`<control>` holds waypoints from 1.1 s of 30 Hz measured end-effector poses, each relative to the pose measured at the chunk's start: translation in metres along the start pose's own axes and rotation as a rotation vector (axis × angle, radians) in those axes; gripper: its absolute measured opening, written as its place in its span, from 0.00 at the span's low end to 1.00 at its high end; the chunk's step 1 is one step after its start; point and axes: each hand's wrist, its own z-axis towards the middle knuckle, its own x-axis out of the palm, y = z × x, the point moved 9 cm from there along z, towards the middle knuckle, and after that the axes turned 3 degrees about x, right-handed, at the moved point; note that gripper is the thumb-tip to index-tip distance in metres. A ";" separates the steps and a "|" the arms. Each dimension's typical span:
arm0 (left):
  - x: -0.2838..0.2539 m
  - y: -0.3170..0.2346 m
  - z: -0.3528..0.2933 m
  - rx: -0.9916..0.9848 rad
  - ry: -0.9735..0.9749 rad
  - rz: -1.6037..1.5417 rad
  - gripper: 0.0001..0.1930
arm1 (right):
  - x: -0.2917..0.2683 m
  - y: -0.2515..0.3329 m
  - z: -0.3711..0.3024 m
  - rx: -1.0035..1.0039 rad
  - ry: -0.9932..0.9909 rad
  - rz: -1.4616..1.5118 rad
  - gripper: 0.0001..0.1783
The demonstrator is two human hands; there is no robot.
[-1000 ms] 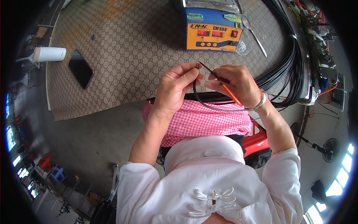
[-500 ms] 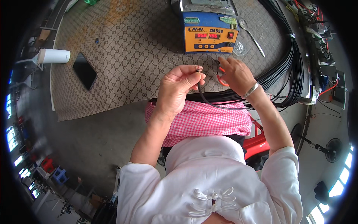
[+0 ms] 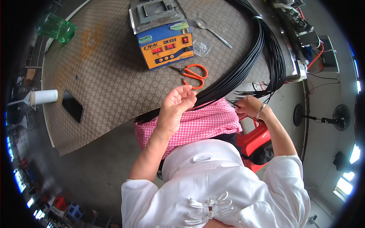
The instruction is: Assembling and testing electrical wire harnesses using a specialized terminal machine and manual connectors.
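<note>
Your left hand (image 3: pixel 176 108) is loosely open mid-frame, thumb and fingers apart. Your right hand (image 3: pixel 249 106), right of centre, meets the black cables (image 3: pixel 248 60) — whether clamped, I cannot tell. Orange-handled scissors (image 3: pixel 186 70) lie upper centre.

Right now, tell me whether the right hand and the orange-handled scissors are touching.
Apart: the head view shows the scissors lying on the tabletop, with the black cable bundle between them and the right hand.
</note>
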 end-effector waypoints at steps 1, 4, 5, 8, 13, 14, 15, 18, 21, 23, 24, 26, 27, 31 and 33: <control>0.004 0.006 -0.001 -0.022 0.047 0.005 0.11 | 0.020 -0.042 -0.006 0.123 0.014 -0.079 0.09; 0.011 0.025 -0.003 -0.118 0.085 0.004 0.09 | 0.078 -0.161 -0.032 0.444 -0.024 -0.279 0.08; 0.012 0.026 -0.003 -0.112 0.062 0.020 0.08 | 0.085 -0.182 -0.037 0.484 -0.053 -0.311 0.08; 0.011 0.032 -0.002 -0.097 0.051 0.065 0.09 | 0.064 -0.196 -0.038 0.486 -0.174 -0.207 0.08; 0.011 0.032 0.002 0.009 -0.055 0.325 0.07 | -0.102 -0.079 -0.041 0.251 -0.882 0.732 0.10; 0.017 0.030 0.004 0.055 -0.054 0.395 0.07 | -0.120 -0.074 -0.036 0.329 -0.908 0.713 0.14; 0.022 0.027 0.007 0.103 -0.052 0.464 0.07 | -0.129 -0.080 -0.026 0.461 -0.885 0.646 0.19; 0.038 0.017 0.009 0.224 -0.045 0.649 0.07 | -0.159 -0.082 0.004 0.586 -0.796 0.230 0.25; 0.051 0.010 0.010 0.353 -0.013 0.788 0.08 | -0.162 -0.094 0.019 0.574 -0.791 0.090 0.23; 0.060 0.001 0.009 0.458 -0.007 0.875 0.07 | -0.150 -0.115 0.021 0.598 -0.687 0.509 0.21; 0.064 -0.003 0.009 0.508 -0.006 0.917 0.07 | -0.141 -0.120 0.021 0.601 -0.624 0.716 0.19; 0.074 -0.011 0.007 0.698 -0.017 1.159 0.09 | -0.135 -0.125 0.012 0.561 -0.661 0.984 0.17; 0.082 -0.014 0.007 0.767 -0.027 1.256 0.10 | -0.134 -0.124 0.006 0.583 -0.676 1.015 0.17; 0.088 0.009 0.017 0.754 0.064 1.460 0.15 | -0.138 -0.122 0.008 0.673 -0.656 0.764 0.20; 0.080 0.026 0.026 0.708 0.118 1.490 0.17 | -0.141 -0.119 0.013 0.681 -0.650 0.715 0.16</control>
